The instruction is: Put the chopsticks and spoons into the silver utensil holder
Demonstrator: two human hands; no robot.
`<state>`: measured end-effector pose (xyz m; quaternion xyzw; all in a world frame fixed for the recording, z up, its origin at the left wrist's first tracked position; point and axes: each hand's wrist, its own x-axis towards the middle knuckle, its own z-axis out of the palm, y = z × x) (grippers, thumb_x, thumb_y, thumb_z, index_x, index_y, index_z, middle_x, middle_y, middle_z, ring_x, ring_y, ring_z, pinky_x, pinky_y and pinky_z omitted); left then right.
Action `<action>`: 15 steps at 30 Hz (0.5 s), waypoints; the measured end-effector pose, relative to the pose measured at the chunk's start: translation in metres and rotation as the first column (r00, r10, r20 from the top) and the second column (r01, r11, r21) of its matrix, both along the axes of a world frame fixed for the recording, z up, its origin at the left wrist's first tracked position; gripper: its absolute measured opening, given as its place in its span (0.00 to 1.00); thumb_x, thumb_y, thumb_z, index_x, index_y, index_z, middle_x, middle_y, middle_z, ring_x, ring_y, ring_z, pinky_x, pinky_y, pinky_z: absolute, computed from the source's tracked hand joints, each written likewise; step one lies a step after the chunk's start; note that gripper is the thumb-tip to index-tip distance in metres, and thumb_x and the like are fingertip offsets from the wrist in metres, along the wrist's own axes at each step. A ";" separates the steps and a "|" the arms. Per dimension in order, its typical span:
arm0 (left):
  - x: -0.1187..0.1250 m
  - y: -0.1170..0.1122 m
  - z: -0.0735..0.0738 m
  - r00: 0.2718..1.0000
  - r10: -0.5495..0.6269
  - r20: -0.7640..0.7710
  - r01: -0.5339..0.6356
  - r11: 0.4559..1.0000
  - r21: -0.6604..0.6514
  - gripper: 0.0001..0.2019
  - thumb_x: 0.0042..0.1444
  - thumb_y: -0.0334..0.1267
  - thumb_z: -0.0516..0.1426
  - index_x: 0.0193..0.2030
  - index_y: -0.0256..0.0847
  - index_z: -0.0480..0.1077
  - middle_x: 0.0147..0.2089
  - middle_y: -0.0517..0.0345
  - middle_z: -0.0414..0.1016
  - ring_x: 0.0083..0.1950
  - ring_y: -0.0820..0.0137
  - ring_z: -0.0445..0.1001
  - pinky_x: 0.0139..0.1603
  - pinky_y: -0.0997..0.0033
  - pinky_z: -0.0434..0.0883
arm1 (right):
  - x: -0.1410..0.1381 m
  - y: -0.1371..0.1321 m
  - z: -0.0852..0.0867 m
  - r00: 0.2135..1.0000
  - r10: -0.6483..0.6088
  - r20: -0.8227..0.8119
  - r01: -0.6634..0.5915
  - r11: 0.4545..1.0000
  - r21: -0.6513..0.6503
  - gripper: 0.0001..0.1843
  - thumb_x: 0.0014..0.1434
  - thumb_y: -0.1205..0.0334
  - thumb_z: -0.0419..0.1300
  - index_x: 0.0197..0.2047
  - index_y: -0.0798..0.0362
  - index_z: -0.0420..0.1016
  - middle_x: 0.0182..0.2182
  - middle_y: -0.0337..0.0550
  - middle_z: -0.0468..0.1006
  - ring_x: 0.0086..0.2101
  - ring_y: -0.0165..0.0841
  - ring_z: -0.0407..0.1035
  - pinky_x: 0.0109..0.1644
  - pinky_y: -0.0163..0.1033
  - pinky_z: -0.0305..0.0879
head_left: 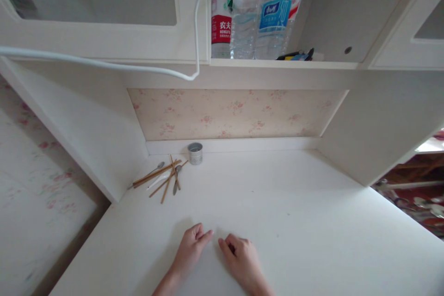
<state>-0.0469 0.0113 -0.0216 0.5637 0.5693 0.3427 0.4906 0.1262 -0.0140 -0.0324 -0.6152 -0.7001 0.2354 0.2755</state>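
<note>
My left hand (193,243) rests on the white tabletop (298,236) near its front, fingers curled into a loose fist with the thumb out. Beside it on the right, my right hand (240,257) is curled the same way, a small gap between the two thumbs. Neither holds anything that I can see. Farther back on the left lies a loose, crossing pile of wooden chopsticks (157,175). Among them are metal spoons (178,169) and a white spoon (158,180). Just right of the pile, a perforated metal cylindrical holder (195,154) stands upright against the back ledge.
Above the table, an open cabinet shelf (333,64) bears several plastic bottles (246,23) and small dark items (300,55). A white cable (145,69) hangs in front of the cabinet. Side panels (83,115) bound the table left and right.
</note>
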 end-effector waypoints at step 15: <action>-0.008 -0.007 0.001 0.983 0.056 0.176 -0.045 0.997 -0.066 0.23 0.54 0.49 0.57 0.23 0.44 0.45 0.18 0.72 0.42 0.20 0.79 0.44 0.21 0.76 0.46 | -0.003 -0.006 0.002 0.970 0.041 0.239 -0.060 0.996 0.072 0.18 0.65 0.55 0.49 0.25 0.50 0.69 0.23 0.36 0.76 0.24 0.28 0.68 0.28 0.34 0.46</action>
